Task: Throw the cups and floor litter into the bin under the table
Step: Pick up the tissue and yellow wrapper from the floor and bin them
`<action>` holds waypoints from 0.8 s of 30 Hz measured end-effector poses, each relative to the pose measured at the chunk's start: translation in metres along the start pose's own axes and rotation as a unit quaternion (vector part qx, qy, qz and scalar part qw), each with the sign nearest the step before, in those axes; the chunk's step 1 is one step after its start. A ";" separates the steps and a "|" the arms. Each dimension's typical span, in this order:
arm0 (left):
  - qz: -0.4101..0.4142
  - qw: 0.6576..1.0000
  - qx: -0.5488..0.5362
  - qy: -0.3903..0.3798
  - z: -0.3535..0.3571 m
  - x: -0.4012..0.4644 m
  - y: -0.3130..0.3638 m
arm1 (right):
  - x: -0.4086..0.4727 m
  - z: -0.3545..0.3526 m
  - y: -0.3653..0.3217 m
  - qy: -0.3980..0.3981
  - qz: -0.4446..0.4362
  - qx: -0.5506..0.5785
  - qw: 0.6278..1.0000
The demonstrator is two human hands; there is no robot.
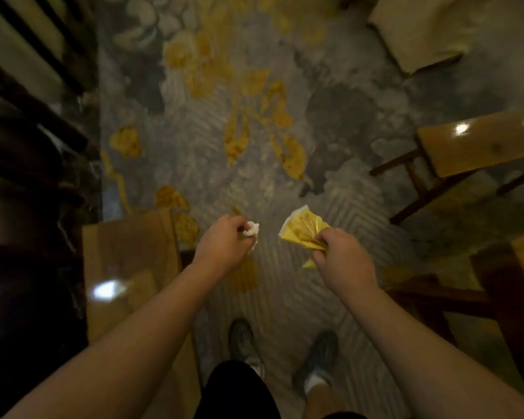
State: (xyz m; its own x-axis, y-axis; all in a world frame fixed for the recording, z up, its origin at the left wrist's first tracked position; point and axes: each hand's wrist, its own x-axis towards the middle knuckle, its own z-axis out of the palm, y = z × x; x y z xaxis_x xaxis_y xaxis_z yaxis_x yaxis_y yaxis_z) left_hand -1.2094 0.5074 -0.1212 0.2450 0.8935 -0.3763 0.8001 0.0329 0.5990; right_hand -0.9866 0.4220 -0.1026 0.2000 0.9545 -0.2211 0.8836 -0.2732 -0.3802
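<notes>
Standing on the grey patterned carpet with yellow leaf shapes [254,122], both arms out in front, feet visible below. Left hand [224,243]: fingers closed round a small crumpled white tissue [251,229]; a tuft of it sticks out past the knuckles. Right hand [342,261]: fingers closed on a crinkled yellow plastic wrapper [303,231], pinched at its lower end, the wide end fanning up and toward the left hand. The two pieces of litter are near each other but apart, and both are clear of the floor.

Surroundings: glossy light wooden desk [127,267] at lower left, its top catching a bright reflection; wooden chair with a light seat [466,149] at right; dark furniture along the left edge, too dim to identify.

Bin: not visible in this view. No cups visible either.

Step in hand, as I judge it: floor litter is picked up and carried; disposal is not done. The picture is slightly blurred, so fine detail of my grip is uncertain.

Next move calls for finding the bin under the desk, probably by bending and looking beneath its edge, bringing both hands over the opening, then letting go. Both pieces are light, so they may drift unless dropped from low down.
</notes>
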 end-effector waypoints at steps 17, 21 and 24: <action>0.267 0.958 0.099 -0.032 0.038 -0.163 0.271 | -0.262 -0.192 0.132 0.219 0.126 0.006 0.968; 0.317 0.939 0.107 -0.079 0.106 -0.236 0.328 | -0.367 -0.206 0.199 0.245 0.185 -0.003 0.952; 0.365 0.917 0.113 -0.115 0.159 -0.290 0.369 | -0.445 -0.212 0.243 0.272 0.235 -0.007 0.933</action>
State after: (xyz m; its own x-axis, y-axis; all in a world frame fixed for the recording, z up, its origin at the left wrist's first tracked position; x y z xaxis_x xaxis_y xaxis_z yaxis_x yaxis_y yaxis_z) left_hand -0.8982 0.1889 0.0964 0.8482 0.5222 -0.0883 0.4645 -0.6533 0.5978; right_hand -0.7711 -0.0439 0.0941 0.7484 0.6506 0.1290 0.6491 -0.6785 -0.3440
